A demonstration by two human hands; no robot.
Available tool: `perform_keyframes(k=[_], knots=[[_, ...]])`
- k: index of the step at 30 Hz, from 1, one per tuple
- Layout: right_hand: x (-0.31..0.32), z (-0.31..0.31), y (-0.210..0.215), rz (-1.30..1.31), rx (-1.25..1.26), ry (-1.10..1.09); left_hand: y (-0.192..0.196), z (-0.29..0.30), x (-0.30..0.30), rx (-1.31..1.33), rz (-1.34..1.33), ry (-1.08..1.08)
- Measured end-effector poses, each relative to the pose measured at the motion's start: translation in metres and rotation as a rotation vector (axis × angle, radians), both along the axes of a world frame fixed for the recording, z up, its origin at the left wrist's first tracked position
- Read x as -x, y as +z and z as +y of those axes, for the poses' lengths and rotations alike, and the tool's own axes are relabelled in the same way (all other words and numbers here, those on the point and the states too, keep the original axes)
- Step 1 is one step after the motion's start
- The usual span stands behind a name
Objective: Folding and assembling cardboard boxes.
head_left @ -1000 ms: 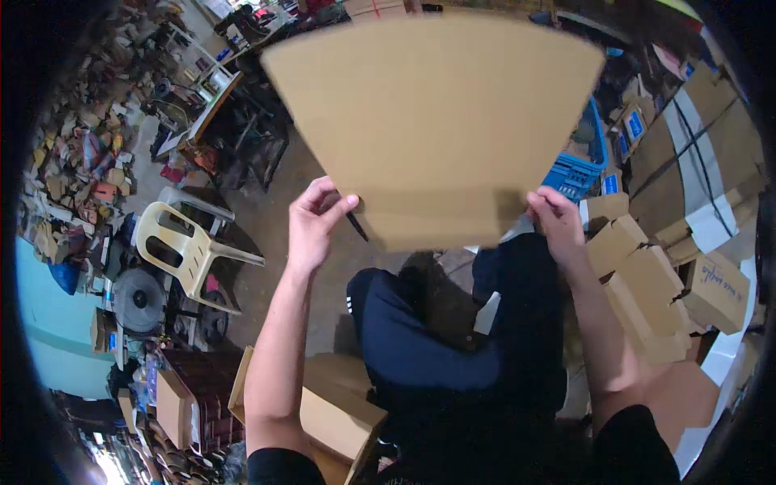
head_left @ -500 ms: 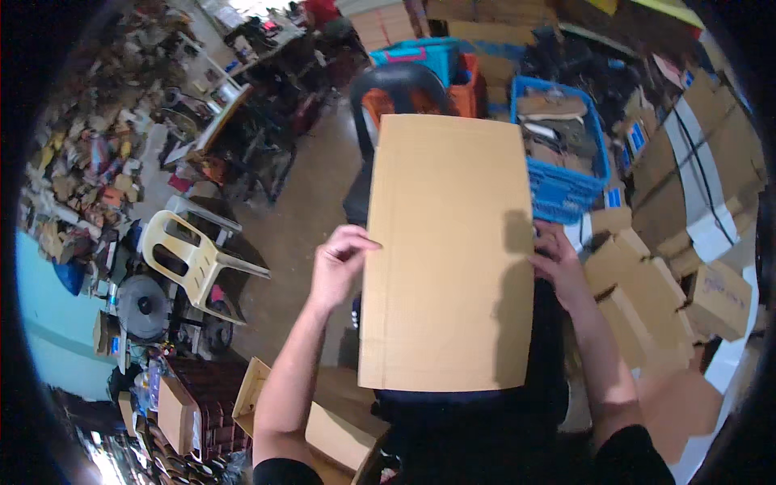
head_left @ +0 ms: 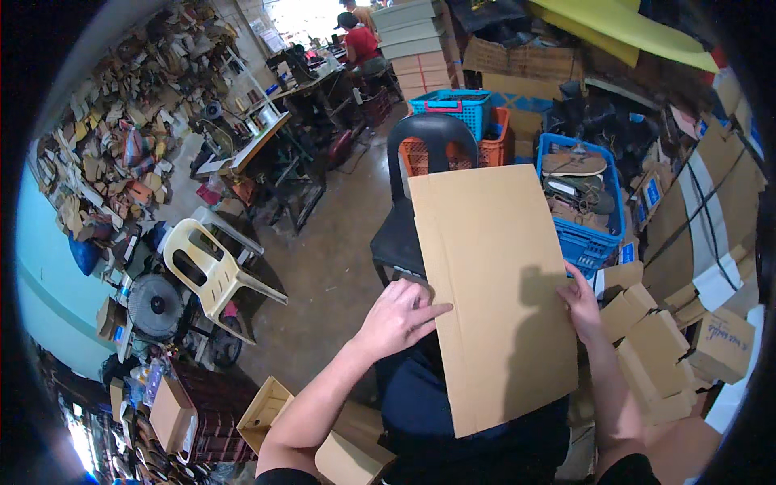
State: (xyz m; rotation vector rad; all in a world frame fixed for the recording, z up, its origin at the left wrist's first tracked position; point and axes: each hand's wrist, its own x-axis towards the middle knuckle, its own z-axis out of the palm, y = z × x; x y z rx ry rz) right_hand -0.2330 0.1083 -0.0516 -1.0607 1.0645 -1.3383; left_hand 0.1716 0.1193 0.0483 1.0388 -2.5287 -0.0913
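Observation:
A flat tan cardboard sheet [head_left: 493,299] is held up in front of my body, tilted with its top leaning left. Its left side shows a crease line running lengthwise, and a shadow falls across the lower right. My left hand [head_left: 398,317] is at the left edge, fingers curled and the index fingertip against the board. On the opposite edge, my right hand [head_left: 582,305] grips the board, some of its fingers hidden behind it.
A black plastic chair [head_left: 396,234] stands just beyond the sheet. Right of it is a blue crate [head_left: 586,242] of shoes, with folded cardboard boxes [head_left: 655,347] nearer me. Leftward are a cream chair [head_left: 206,271], a fan [head_left: 155,305] and an open carton [head_left: 267,408]. Two people sit far back.
The cardboard sheet has shifted right and down in view and tilted, its top now leaning left. Both hands have moved with it. The view has swung, bringing the people at the back into sight.

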Motion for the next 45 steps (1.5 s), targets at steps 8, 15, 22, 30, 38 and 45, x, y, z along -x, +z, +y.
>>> perform_keyframes(k=[8,15,22,30,38,45], knots=[[-0.004,-0.025,0.021,0.446,0.248,-0.015,0.003,0.0,0.02,0.049,-0.142,-0.311],[-0.013,-0.028,0.035,0.844,0.042,-0.002,-0.015,0.004,0.007,0.096,-0.069,-0.343],[-0.009,-0.044,-0.006,0.992,0.13,-0.007,-0.038,0.026,0.001,0.089,-0.23,-0.382],[-0.016,-0.041,0.004,1.02,0.102,0.021,-0.038,0.037,0.008,0.016,-0.231,-0.392],[-0.033,-0.043,0.0,1.113,0.125,0.049,-0.057,0.043,0.008,-0.147,-0.185,-0.411],[-0.052,-0.039,0.016,1.137,0.205,0.173,-0.06,0.043,0.006,-0.289,-0.252,-0.401]])
